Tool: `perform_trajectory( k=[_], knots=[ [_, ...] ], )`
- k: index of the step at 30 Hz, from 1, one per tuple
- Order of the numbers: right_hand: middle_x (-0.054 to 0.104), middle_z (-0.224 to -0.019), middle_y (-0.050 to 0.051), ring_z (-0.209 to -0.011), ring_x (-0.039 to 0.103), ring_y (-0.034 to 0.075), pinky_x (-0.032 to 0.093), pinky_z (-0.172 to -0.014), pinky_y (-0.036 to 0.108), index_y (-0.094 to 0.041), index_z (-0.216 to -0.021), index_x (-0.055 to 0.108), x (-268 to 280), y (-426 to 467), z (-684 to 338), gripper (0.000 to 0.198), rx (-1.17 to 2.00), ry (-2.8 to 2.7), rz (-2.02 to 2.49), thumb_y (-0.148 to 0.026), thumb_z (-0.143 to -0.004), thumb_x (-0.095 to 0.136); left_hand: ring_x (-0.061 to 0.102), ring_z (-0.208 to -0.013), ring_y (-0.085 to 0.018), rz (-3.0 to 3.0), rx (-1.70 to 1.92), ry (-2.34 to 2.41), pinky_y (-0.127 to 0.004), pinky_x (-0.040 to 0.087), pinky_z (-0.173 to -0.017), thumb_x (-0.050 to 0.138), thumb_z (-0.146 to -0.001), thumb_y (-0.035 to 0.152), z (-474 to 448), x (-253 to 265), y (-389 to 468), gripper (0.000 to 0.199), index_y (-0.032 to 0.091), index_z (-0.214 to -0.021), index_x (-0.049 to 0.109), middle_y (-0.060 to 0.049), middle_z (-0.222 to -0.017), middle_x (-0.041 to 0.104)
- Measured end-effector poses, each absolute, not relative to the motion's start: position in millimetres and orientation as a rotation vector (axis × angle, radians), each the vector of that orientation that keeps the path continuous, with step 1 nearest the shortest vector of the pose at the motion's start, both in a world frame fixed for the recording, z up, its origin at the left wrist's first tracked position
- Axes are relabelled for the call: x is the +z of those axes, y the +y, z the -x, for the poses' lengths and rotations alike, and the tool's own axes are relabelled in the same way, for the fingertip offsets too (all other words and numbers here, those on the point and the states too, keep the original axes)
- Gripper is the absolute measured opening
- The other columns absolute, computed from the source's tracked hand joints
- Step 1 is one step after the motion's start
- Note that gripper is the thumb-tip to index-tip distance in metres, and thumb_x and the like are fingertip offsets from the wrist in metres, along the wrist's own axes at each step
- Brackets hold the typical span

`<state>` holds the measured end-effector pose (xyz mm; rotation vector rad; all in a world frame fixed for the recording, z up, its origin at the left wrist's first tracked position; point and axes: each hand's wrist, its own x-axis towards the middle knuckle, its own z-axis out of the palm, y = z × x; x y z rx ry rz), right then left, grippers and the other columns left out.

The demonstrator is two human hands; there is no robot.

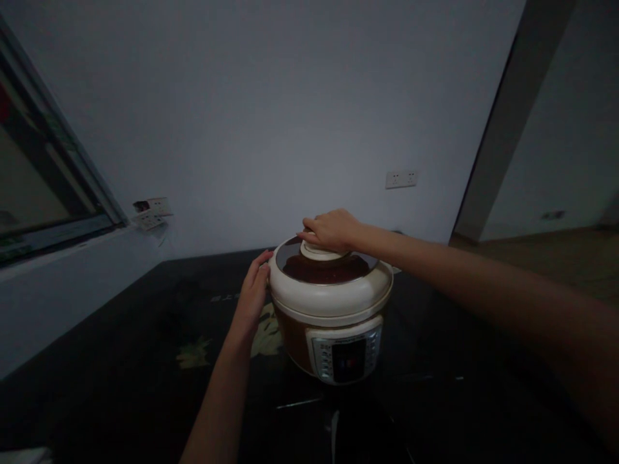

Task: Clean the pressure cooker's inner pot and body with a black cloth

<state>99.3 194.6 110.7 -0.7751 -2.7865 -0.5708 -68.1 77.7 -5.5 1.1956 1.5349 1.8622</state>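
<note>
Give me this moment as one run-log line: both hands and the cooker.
right hand: on lid knob | left hand: against side of cooker | cooker: upright on black table, lid on

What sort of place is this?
Probably a room in a home, perhaps a kitchen or dining area: an electric cooker on a dark tabletop, a double wall socket behind it, and a window.

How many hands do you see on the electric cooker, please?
2: the left hand is at the left side of the electric cooker, its fingertips partly hidden, and the right hand is over the handle atop the lid.
</note>
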Motion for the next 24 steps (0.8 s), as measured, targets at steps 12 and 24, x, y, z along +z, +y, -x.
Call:
perform_trajectory(
  k=[12,24],
  knots=[
    [0.069,-0.106,0.021,-0.099,0.066,0.032,0.045,-0.075,0.04,-0.012,-0.12,0.058,108.8,189.3,-95.0,0.062,-0.543,-2.749,0.866,-0.054,-0.099,0.017,0.055,-0.116,-0.025,-1.214,1.831,1.598,-0.036,0.044,-0.094,0.05,-0.086,0.042,67.9,-6.2,78.2,0.044,0.019,-0.123,0.056,-0.012,-0.13,0.058],
    [0.07,-0.106,0.022,-0.099,0.066,0.031,0.048,-0.078,0.042,-0.01,-0.116,0.061,107.0,183.7,-90.0,0.057,-0.521,-2.688,0.954,-0.05,-0.099,0.024,0.053,-0.119,-0.025,-1.291,1.81,1.605,-0.038,0.039,-0.102,0.051,-0.086,0.046,68.4,-6.3,77.5,0.046,0.019,-0.123,0.055,-0.011,-0.13,0.058]
  ],
)
